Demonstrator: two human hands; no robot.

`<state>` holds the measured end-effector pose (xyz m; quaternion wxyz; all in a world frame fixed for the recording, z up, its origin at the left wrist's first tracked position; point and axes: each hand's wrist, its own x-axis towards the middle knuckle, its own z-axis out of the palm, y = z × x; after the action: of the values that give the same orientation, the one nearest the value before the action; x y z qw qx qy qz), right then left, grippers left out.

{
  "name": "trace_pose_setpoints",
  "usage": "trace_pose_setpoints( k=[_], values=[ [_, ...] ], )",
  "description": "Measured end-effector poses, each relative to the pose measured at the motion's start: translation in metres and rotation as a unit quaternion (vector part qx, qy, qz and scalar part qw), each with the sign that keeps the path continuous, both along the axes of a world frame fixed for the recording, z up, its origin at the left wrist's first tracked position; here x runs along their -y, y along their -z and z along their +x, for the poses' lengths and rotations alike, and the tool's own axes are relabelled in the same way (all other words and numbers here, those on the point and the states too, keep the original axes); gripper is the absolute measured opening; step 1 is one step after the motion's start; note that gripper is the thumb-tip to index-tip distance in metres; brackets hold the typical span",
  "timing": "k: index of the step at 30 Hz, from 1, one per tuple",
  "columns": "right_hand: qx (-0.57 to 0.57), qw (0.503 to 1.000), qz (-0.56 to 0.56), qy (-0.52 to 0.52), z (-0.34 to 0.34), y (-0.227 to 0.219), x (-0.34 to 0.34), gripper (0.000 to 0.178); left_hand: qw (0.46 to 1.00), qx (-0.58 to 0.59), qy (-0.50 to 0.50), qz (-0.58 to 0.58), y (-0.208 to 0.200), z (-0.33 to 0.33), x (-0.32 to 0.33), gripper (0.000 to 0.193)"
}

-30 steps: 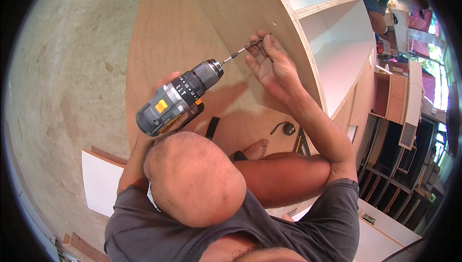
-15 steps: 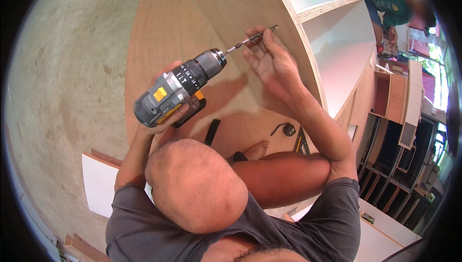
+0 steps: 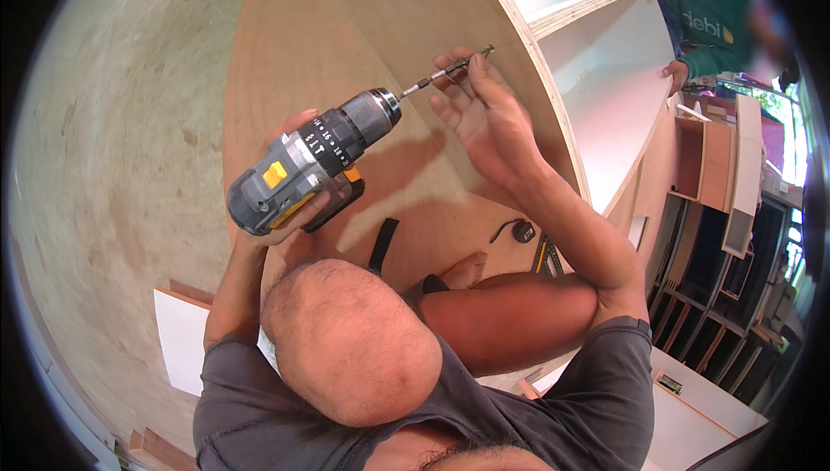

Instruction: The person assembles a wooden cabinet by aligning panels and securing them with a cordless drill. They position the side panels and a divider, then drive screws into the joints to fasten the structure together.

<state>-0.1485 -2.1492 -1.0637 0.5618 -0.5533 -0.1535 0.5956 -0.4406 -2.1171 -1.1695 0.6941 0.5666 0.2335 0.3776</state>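
Note:
A grey and black cordless drill with yellow switches [image 3: 275, 175] is gripped by my left hand [image 3: 304, 214], its fingers wrapped round the handle under the body. A slim driver bit [image 3: 417, 87] sticks out of the chuck, pointing up and to the right. At the bit's tip my right hand [image 3: 497, 130] pinches a screw [image 3: 487, 50] between thumb and fingers, in line with the bit. The screw's point is close to the upright plywood panel [image 3: 432, 4]; I cannot tell whether they touch.
Beneath my hands lies a broad plywood sheet [image 3: 268, 65]. A tape measure [image 3: 523, 231], a square [image 3: 543, 255] and a black strip [image 3: 384, 245] rest near my bent leg. White-lined compartments [image 3: 596, 73] stand at the right. Beyond them another person's hand [image 3: 676, 76] touches the edge.
The drill and both my hands have shifted slightly left in view, with the grip unchanged. At the upper right, the other person's lower hand has moved onto the compartment's edge.

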Motion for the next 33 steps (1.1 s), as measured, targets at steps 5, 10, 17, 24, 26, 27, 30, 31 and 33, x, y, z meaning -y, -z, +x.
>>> trace_pose_setpoints(
  k=[5,10,17,24,26,27,30,31,33],
  values=[
    [0.009,1.0,-0.012,0.013,-0.007,-0.004,0.002,0.033,0.999,0.008,-0.005,0.052,-0.007,0.003,0.001,0.08],
    [-0.013,1.0,-0.001,-0.001,-0.005,-0.005,0.003,0.032,0.999,-0.004,0.002,0.036,-0.003,0.0,0.002,0.08],
    [-0.03,0.999,-0.017,0.007,-0.01,-0.015,0.005,0.032,1.0,-0.001,-0.005,0.029,-0.006,0.001,0.002,0.079],
    [-0.028,0.999,-0.016,-0.007,-0.009,-0.014,0.003,0.033,1.0,0.016,-0.013,-0.015,-0.009,0.005,0.006,0.082],
    [-0.031,0.999,-0.015,-0.01,-0.009,-0.013,0.004,0.034,1.0,0.013,-0.007,-0.003,-0.011,0.005,0.005,0.083],
    [-0.032,0.999,-0.015,-0.01,-0.009,-0.013,0.003,0.035,1.0,0.005,-0.008,0.029,-0.01,0.004,0.004,0.083],
    [-0.033,0.999,-0.012,-0.012,-0.008,-0.011,0.003,0.036,0.996,-0.032,-0.019,0.082,-0.002,0.002,0.001,0.084],
    [-0.034,0.999,-0.009,-0.013,-0.008,-0.01,0.004,0.036,0.994,-0.046,-0.023,0.092,0.001,0.001,0.0,0.084],
    [-0.033,0.999,-0.011,-0.014,-0.008,-0.011,0.003,0.037,0.999,-0.014,-0.017,0.049,-0.003,0.004,0.003,0.085]
  ],
)
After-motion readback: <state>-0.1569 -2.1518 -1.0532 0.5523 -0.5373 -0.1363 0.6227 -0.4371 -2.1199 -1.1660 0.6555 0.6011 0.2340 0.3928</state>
